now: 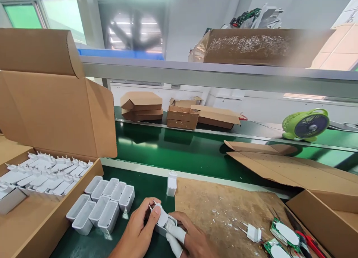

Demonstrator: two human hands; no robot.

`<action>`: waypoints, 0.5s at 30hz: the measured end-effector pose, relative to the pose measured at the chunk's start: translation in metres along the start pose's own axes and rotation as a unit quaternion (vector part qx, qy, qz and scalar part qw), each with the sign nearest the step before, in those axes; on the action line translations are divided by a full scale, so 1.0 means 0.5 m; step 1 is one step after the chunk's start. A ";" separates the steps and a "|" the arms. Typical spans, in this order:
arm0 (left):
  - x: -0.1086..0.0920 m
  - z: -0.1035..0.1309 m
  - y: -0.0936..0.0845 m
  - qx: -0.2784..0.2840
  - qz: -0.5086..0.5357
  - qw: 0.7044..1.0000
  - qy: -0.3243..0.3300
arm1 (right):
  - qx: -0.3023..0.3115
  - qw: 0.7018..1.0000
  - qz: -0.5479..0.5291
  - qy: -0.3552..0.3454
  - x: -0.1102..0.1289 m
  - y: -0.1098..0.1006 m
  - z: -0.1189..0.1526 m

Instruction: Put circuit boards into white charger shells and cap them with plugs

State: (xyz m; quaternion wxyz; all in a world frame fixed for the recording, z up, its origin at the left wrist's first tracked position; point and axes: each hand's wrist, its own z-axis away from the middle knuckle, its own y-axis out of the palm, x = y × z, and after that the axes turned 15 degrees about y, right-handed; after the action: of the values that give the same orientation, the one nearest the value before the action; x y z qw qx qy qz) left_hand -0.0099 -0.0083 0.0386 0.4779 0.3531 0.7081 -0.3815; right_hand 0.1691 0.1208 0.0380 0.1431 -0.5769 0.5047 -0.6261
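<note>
Near the bottom centre, my left hand grips a white plug piece with two metal pins, its thumb pressed on the piece. My right hand, with white covers on some fingertips, holds the white adapter housing from the other side. The plug piece sits at the housing's upper end; the inside is partly hidden by my fingers. Several open white housings stand in two rows to the left. A closed white adapter stands just beyond my hands. Right of them, a loose white plug piece lies on a worn brown board.
A carton with several white adapters is at left. Green circuit boards and red-handled pliers lie at lower right beside an open carton. Behind are a green conveyor, small boxes and a green fan.
</note>
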 end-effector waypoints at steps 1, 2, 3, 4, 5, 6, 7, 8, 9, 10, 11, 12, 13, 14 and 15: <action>0.000 0.002 -0.001 -0.004 -0.002 1.000 -0.005 | -0.006 1.000 -0.007 0.001 -0.001 0.001 0.000; 0.001 0.004 -0.001 -0.007 0.000 1.000 -0.006 | -0.013 1.000 -0.010 -0.001 -0.002 0.002 0.001; 0.003 0.006 -0.001 -0.012 0.004 1.000 -0.002 | -0.018 1.000 -0.009 -0.006 -0.003 0.002 0.002; 0.006 0.008 -0.001 -0.014 0.008 1.000 0.006 | -0.021 1.000 -0.005 -0.011 -0.002 0.002 0.004; 0.008 0.009 0.000 -0.016 0.008 1.000 0.014 | -0.016 1.000 0.003 -0.014 -0.001 0.001 0.005; 0.011 0.011 0.001 -0.016 0.003 1.000 0.021 | -0.008 1.000 0.013 -0.013 0.000 0.000 0.007; 0.012 0.013 0.002 -0.015 -0.008 0.999 0.028 | 0.005 1.000 0.021 -0.010 0.002 0.000 0.008; 0.013 0.014 0.004 -0.013 -0.022 0.999 0.033 | 0.013 1.000 0.024 -0.007 0.004 0.000 0.009; 0.013 0.015 0.004 -0.010 -0.036 0.999 0.034 | 0.015 1.000 0.025 -0.004 0.005 0.001 0.010; 0.012 0.016 0.005 -0.008 -0.046 0.998 0.031 | 0.011 1.000 0.023 0.000 0.006 0.003 0.010; 0.010 0.016 0.005 -0.008 -0.052 0.998 0.026 | 0.006 1.000 0.023 0.004 0.006 0.004 0.011; 0.008 0.016 0.005 -0.008 -0.053 0.998 0.019 | 0.003 1.000 0.026 0.009 0.007 0.004 0.011; 0.007 0.015 0.004 -0.009 -0.052 0.999 0.012 | 0.006 0.999 0.033 0.012 0.007 0.003 0.012; 0.006 0.014 0.004 -0.010 -0.050 0.999 0.010 | 0.012 0.999 0.041 0.014 0.008 0.001 0.012; 0.006 0.013 0.003 -0.009 -0.047 0.999 0.012 | 0.020 0.999 0.045 0.013 0.010 -0.002 0.012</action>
State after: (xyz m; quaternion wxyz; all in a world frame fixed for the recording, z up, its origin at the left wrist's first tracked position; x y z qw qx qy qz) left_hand -0.0070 -0.0132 0.0336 0.4543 0.3192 0.7331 -0.3927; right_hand 0.1733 0.1147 0.0404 0.1760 -0.5428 0.5189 -0.6365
